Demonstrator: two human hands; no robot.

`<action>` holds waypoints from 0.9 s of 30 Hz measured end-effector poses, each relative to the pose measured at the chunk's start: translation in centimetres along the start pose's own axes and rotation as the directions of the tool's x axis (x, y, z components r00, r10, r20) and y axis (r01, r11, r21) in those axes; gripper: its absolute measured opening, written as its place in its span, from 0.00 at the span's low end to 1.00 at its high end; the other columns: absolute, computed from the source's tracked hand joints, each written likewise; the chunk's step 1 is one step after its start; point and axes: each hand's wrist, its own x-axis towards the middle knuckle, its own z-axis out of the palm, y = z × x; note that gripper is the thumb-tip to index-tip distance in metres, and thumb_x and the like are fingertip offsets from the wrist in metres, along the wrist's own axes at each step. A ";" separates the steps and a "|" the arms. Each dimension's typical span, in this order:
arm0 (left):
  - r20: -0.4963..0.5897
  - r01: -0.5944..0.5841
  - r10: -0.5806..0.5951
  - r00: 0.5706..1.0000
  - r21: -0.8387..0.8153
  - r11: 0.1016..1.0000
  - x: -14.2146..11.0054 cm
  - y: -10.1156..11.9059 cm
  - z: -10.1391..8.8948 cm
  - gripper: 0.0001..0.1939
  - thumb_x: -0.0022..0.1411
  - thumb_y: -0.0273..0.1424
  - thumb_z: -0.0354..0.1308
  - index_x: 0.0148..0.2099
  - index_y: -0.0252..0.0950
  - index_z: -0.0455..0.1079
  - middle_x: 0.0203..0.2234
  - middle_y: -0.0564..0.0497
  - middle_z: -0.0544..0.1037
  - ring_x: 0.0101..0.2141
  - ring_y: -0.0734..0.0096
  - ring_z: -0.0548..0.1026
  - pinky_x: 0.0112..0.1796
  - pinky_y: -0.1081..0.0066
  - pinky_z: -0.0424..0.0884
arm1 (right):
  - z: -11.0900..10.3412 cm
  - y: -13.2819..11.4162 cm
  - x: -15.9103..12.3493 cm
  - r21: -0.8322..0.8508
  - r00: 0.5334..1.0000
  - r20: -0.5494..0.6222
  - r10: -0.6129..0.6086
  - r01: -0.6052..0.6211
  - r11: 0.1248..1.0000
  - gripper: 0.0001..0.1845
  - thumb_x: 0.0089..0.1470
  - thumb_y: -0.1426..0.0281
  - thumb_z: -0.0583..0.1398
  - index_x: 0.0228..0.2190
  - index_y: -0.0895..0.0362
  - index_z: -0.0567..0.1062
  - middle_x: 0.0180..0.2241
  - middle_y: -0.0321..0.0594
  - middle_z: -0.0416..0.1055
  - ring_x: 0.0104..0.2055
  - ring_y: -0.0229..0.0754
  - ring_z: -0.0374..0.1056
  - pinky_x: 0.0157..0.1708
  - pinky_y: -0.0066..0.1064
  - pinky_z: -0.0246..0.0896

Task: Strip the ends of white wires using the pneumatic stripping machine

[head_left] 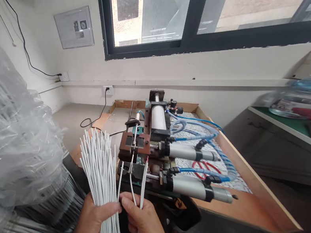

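Observation:
A thick bundle of white cables (100, 175) fans upward out of my left hand (95, 218), which is closed around it. My right hand (143, 220) pinches a single white cable (132, 184) between thumb and fingers. A few more white cables (144, 183) pass through the same hand, and a reddish end shows at their top. The single cable's upper end reaches the jaws of a pneumatic machine (136, 141) straight ahead; whether it is clamped there I cannot tell. Both hands are close together in front of the machine.
Silver air cylinders (188, 186) and blue air hoses (215, 135) extend to the machine's right, inside a wooden-edged tray (247, 213). Plastic-wrapped cable bundles (15, 128) rise at the left. A green shelf (300, 130) holding a plastic jar (300, 98) juts in at the right.

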 end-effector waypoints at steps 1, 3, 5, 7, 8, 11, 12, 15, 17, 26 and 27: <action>0.035 -0.003 0.003 0.999 0.000 1.000 -0.1 0.0 0.1 0.09 0.34 0.26 0.64 0.24 0.30 0.71 0.16 0.51 0.73 0.20 0.68 0.69 0.26 0.67 0.66 | 0.1 0.1 0.0 -0.023 1.000 0.003 -0.011 0.011 1.000 0.14 0.35 0.63 0.65 0.22 0.62 0.74 0.13 0.28 0.54 0.16 0.28 0.43 0.16 0.23 0.37; 0.074 -0.011 0.012 0.997 -0.013 1.000 -0.1 0.1 0.2 0.10 0.34 0.25 0.63 0.25 0.30 0.72 0.17 0.51 0.74 0.21 0.66 0.70 0.28 0.66 0.67 | 0.3 0.3 0.1 -0.036 0.998 -0.045 -0.048 0.046 0.998 0.13 0.33 0.65 0.66 0.21 0.62 0.74 0.14 0.29 0.57 0.16 0.28 0.45 0.16 0.23 0.39; 0.058 -0.018 0.019 0.998 -0.027 0.999 0.0 0.0 0.0 0.10 0.34 0.24 0.63 0.26 0.31 0.72 0.18 0.50 0.75 0.22 0.66 0.71 0.28 0.66 0.67 | 0.5 0.3 0.1 -0.022 0.989 -0.114 -0.090 0.088 0.996 0.14 0.33 0.64 0.66 0.20 0.61 0.74 0.14 0.31 0.60 0.17 0.29 0.48 0.16 0.24 0.41; 0.024 0.005 -0.004 1.000 -0.034 0.999 0.1 0.0 -0.2 0.09 0.33 0.23 0.63 0.24 0.31 0.71 0.17 0.51 0.75 0.22 0.67 0.71 0.28 0.68 0.66 | 0.5 0.2 0.3 0.011 0.979 -0.161 -0.122 0.125 0.992 0.14 0.34 0.62 0.65 0.21 0.61 0.73 0.15 0.33 0.64 0.17 0.30 0.52 0.16 0.24 0.42; 0.006 0.022 -0.021 1.000 -0.042 0.999 0.2 0.0 -0.4 0.09 0.33 0.23 0.64 0.24 0.32 0.71 0.16 0.52 0.74 0.21 0.68 0.71 0.27 0.69 0.66 | 0.5 0.1 0.5 0.036 0.975 -0.182 -0.130 0.139 0.990 0.15 0.35 0.62 0.65 0.22 0.61 0.73 0.16 0.34 0.65 0.17 0.31 0.53 0.16 0.24 0.43; -0.040 0.045 -0.049 0.998 -0.090 0.995 0.5 0.2 -0.7 0.10 0.32 0.23 0.64 0.24 0.32 0.70 0.15 0.53 0.74 0.20 0.69 0.71 0.26 0.69 0.67 | 0.6 -0.2 1.1 0.126 0.960 -0.250 -0.121 0.157 0.980 0.14 0.34 0.62 0.65 0.22 0.60 0.72 0.17 0.34 0.67 0.16 0.30 0.53 0.16 0.24 0.44; -0.049 0.043 -0.048 0.998 -0.102 0.994 0.7 0.3 -0.7 0.10 0.32 0.23 0.64 0.24 0.32 0.70 0.15 0.53 0.74 0.20 0.69 0.71 0.25 0.69 0.67 | 0.6 -0.3 1.3 0.159 0.958 -0.269 -0.103 0.150 0.976 0.14 0.34 0.63 0.65 0.21 0.60 0.72 0.17 0.33 0.66 0.16 0.30 0.53 0.16 0.23 0.44; -0.057 0.030 -0.037 0.998 -0.108 0.994 1.0 0.5 -0.7 0.10 0.32 0.24 0.64 0.24 0.32 0.70 0.15 0.53 0.73 0.19 0.69 0.71 0.24 0.70 0.67 | 0.8 -0.5 2.0 0.262 0.960 -0.278 -0.029 0.105 0.959 0.13 0.33 0.64 0.66 0.19 0.61 0.72 0.14 0.31 0.63 0.15 0.30 0.53 0.16 0.23 0.45; -0.059 0.012 -0.018 0.998 -0.096 0.995 1.2 0.6 -0.6 0.09 0.32 0.23 0.64 0.23 0.32 0.70 0.15 0.53 0.73 0.18 0.71 0.70 0.24 0.70 0.67 | 0.9 -0.7 2.4 0.312 0.966 -0.259 0.009 0.075 0.947 0.13 0.32 0.65 0.66 0.17 0.61 0.71 0.12 0.30 0.62 0.14 0.29 0.52 0.15 0.22 0.44; -0.002 -0.016 0.016 1.000 -0.068 0.998 1.2 0.2 -0.4 0.11 0.33 0.20 0.62 0.26 0.33 0.71 0.15 0.54 0.73 0.19 0.73 0.68 0.23 0.72 0.65 | 0.7 -0.2 3.0 0.394 0.988 -0.137 0.067 -0.008 0.919 0.14 0.33 0.66 0.67 0.23 0.62 0.74 0.16 0.32 0.63 0.16 0.27 0.51 0.15 0.21 0.46; 0.018 -0.019 0.020 1.000 -0.064 0.998 1.1 0.1 -0.3 0.11 0.34 0.20 0.62 0.27 0.33 0.71 0.16 0.54 0.73 0.19 0.73 0.69 0.24 0.72 0.65 | 0.7 -0.2 2.9 0.374 0.994 -0.091 0.054 -0.016 0.927 0.14 0.34 0.64 0.66 0.23 0.62 0.74 0.15 0.31 0.61 0.16 0.28 0.51 0.16 0.22 0.47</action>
